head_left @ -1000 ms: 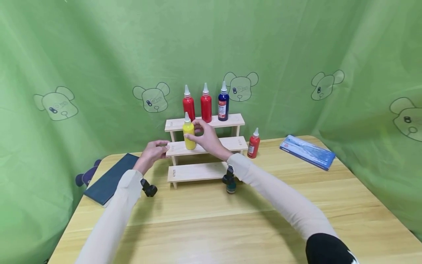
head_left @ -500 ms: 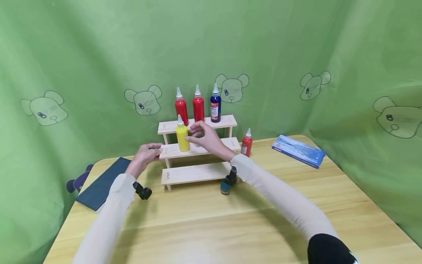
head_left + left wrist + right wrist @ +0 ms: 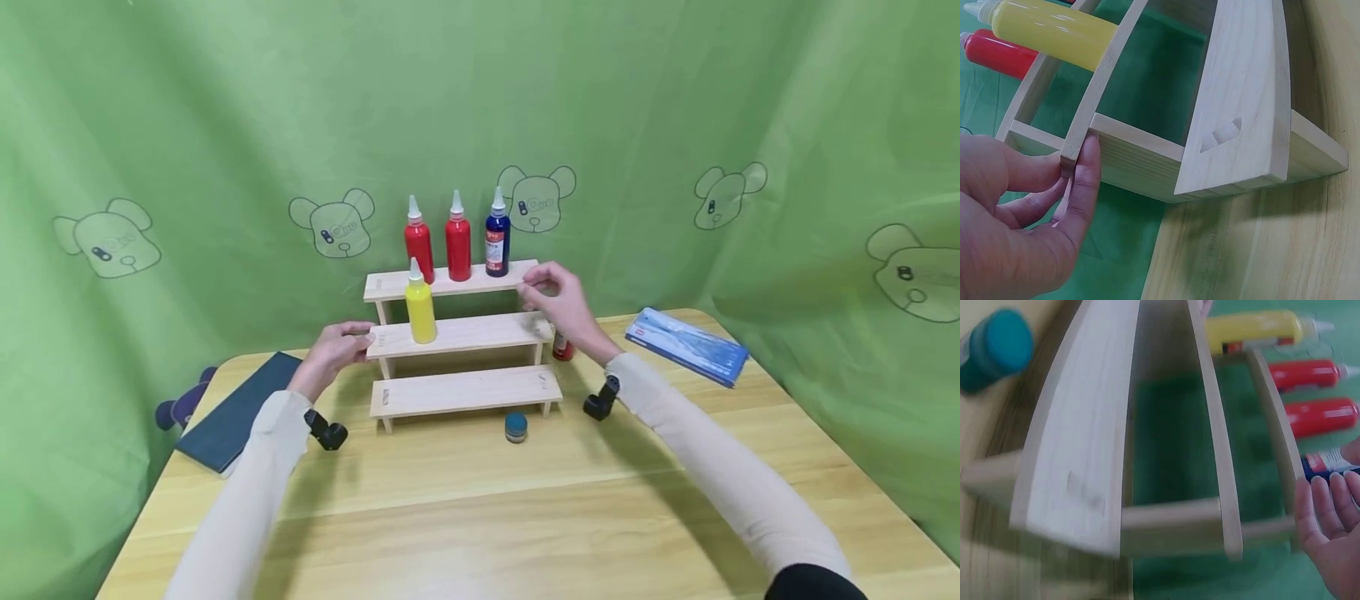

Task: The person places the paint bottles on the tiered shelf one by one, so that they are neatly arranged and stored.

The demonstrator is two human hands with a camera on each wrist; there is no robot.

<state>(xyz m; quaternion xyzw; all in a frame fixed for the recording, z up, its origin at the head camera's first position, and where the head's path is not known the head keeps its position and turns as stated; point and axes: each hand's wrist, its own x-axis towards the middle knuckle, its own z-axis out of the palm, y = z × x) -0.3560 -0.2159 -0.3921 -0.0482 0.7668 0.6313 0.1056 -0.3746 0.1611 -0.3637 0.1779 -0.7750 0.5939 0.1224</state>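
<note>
A three-tier wooden stand (image 3: 465, 392) stands on the table. My left hand (image 3: 332, 358) pinches the left end of its middle board, thumb above and fingers below in the left wrist view (image 3: 1029, 212). On that board a yellow squeeze bottle (image 3: 422, 312) stands upright near the left end. My right hand (image 3: 564, 308) is off the bottle, near the right end of the top board, fingers loosely bent and holding nothing. Two red bottles (image 3: 459, 248) and a dark blue bottle (image 3: 497, 242) stand on the top board. Behind my right hand, a smaller red bottle (image 3: 562, 347) is partly hidden.
A small jar with a teal lid (image 3: 516, 427) sits in front of the lowest board. To the right lies a flat blue box (image 3: 687, 346); a dark green book (image 3: 240, 412) lies at the left. A green curtain (image 3: 630, 108) hangs behind the table.
My right hand has let go of the yellow bottle and moved right, past the blue bottle. The yellow bottle stays on the middle board, and my left hand keeps its grip.
</note>
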